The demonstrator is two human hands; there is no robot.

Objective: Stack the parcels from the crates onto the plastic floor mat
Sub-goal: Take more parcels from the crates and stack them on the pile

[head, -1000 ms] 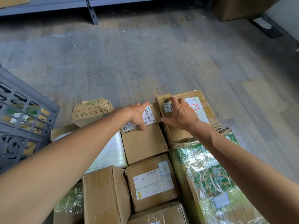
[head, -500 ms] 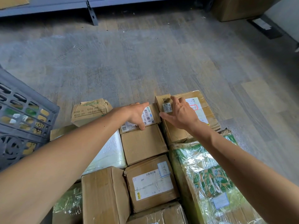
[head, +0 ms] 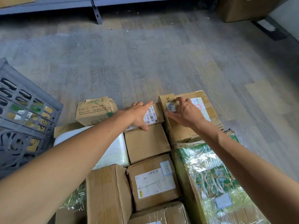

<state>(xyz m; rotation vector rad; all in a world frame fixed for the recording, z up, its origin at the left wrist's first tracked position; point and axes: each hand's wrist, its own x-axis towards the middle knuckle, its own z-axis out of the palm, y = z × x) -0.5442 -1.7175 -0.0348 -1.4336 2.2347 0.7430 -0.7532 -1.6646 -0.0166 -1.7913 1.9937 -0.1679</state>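
Several parcels lie packed together on the clear plastic floor mat [head: 145, 70]. My left hand [head: 139, 115] reaches across a small brown parcel with a barcode label [head: 152, 114] at the far end of the middle row. Its thumb hooks the near edge and its fingers lie over the far edge. My right hand [head: 186, 112] is spread, with its fingertips resting on a narrow box marked X4 [head: 167, 101]. That box is wedged between the small parcel and a large taped carton [head: 208, 110].
A grey slotted crate [head: 24, 118] with parcels inside stands at the left. A dented brown box [head: 95, 110] and a white padded parcel [head: 113, 149] lie left of my arm. A green film-wrapped box [head: 208, 178] lies under my right forearm. Shelf legs [head: 97, 13] stand at the back.
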